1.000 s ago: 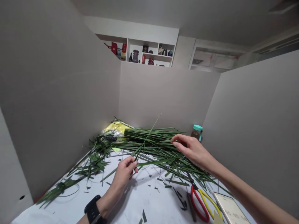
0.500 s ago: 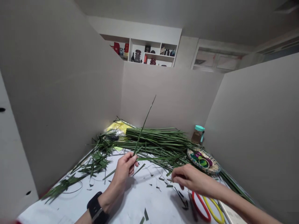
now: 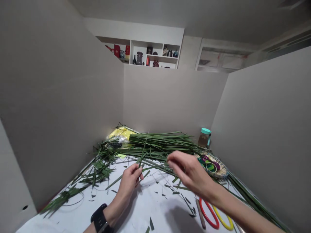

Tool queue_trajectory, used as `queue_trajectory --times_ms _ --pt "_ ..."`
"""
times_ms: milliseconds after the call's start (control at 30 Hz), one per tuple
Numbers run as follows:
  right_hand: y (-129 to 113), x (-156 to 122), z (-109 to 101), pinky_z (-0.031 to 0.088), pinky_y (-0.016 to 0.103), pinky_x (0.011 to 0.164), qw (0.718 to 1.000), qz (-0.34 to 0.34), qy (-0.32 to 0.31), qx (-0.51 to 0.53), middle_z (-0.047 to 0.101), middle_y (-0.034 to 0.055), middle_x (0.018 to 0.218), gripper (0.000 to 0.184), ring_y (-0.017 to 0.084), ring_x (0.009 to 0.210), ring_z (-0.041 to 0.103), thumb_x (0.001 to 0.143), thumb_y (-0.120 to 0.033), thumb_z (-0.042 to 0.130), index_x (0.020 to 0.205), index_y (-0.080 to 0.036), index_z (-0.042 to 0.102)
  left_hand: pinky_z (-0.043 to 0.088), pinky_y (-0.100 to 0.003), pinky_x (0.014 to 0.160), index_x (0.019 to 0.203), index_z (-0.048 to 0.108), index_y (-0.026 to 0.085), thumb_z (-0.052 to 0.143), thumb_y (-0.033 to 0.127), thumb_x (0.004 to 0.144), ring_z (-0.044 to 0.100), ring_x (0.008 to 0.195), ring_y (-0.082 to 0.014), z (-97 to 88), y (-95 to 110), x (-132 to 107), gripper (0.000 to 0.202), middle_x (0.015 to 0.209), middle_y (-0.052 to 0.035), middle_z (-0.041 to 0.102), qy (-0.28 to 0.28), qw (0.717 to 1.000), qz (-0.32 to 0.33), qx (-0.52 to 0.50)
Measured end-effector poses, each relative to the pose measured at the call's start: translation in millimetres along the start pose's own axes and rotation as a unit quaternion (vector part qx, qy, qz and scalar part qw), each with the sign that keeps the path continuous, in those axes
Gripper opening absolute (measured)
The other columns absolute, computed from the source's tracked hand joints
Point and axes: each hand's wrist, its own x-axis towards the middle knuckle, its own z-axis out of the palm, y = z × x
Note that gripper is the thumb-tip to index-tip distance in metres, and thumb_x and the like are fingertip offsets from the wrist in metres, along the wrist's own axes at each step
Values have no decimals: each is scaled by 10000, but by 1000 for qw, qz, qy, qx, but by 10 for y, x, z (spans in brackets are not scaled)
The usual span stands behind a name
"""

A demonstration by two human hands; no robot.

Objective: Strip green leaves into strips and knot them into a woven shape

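the green blade [image 3: 145,145] stands up out of the left hand [image 3: 131,176], pinched near its lower end between thumb and fingers, its long axis running from that grip toward just past twelve o'clock and its thin tip overlapping the bundle of leaves [image 3: 162,141] in view. the left hand is the nearer one, closed on the blade; the right hand [image 3: 186,168] hangs at about three o'clock from the grip, well apart from the blade, so the blade's free length rises at ten to eleven o'clock from the right fingertips. those fingers curl toward the thumb, but i cannot tell whether the tips meet or whether anything thin sits between them. farther out, the bundle lies at one o'clock from the left hand, its leaves running roughly nine to three, across the blade's line. loose leaves [image 3: 98,170] heap at nine to ten o'clock from that hand, and a dark watch [image 3: 100,217] circles the left wrist at seven. from the right hand, a woven basket [image 3: 224,171] is near at three o'clock, partly hidden by the hand, a jar [image 3: 203,140] with a teal lid at one, and the red and yellow handles [image 3: 208,216] at five, on the white tabletop [image 3: 141,213].
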Motion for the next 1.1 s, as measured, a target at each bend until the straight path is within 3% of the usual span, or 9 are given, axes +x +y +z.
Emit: queue_trajectory --times_ms 133,233,300,467,567,700,867,967,1100 --pt "-9 -295 207 453 212 555 984 52 -161 53 621 -36 678 160 101 559 608 938 -184 472 806 -191 563 439 -206 434 945 622 144 579 349 965 506 486 -75 -17 34 -2 211 727 35 593 32 999 23 -12" --pt "324 -349 310 467 170 466 962 95 -254 44 655 -54 641 166 82 481 610 918 -129 531 768 -164 593 437 -207 434 938 621 145 576 355 967 502 483 -75 -6 80 -25 217 721 36 590 35 999 32 -15" --pt "584 -300 306 494 181 479 956 115 -271 1 646 -54 621 178 86 493 614 941 -125 548 783 -144 627 430 -205 429 926 621 144 576 356 967 493 474 -72 9 98 -40 220 710 40 586 26 999 31 -11" --pt "949 -62 81 573 326 705 960 130 -168 -182 677 21 918 212 147 763 664 977 -338 594 1011 -135 648 429 -205 428 904 622 143 581 351 964 490 467 -71 37 86 -57 220 694 45 582 -4 1000 17 17" --pt "904 24 -62 539 352 750 950 93 -102 -281 645 47 1003 124 177 856 635 977 -227 570 1043 -138 626 454 -217 453 913 625 143 582 354 963 518 493 -81 35 56 -36 220 710 37 594 -12 999 9 35" --pt "611 -4 -205 387 279 611 933 -50 -156 -321 624 67 890 268 172 777 563 817 94 489 829 -140 620 481 -234 486 925 631 143 581 360 963 548 525 -93 12 28 10 225 735 27 612 -18 999 0 51" --pt "128 49 -422 268 281 512 917 -175 -222 -282 580 9 721 225 111 559 433 916 -68 511 730 -170 586 442 -213 447 854 619 144 590 343 960 500 474 -77 12 71 -10 228 671 50 576 -58 997 -14 51" --pt "50 310 -556 387 227 603 934 -168 -192 -252 632 7 802 218 100 676 541 1008 -221 477 867 -174 637 377 -190 398 772 589 148 601 319 955 428 419 -58 39 131 -52 251 604 75 524 -99 994 -19 40" --pt "355 659 -613 456 252 612 947 -80 -114 -290 649 36 800 320 130 689 591 1061 -259 346 1014 -114 628 306 -180 361 768 566 154 570 325 972 341 375 -43 52 177 -74 266 576 89 492 -124 992 -24 16"
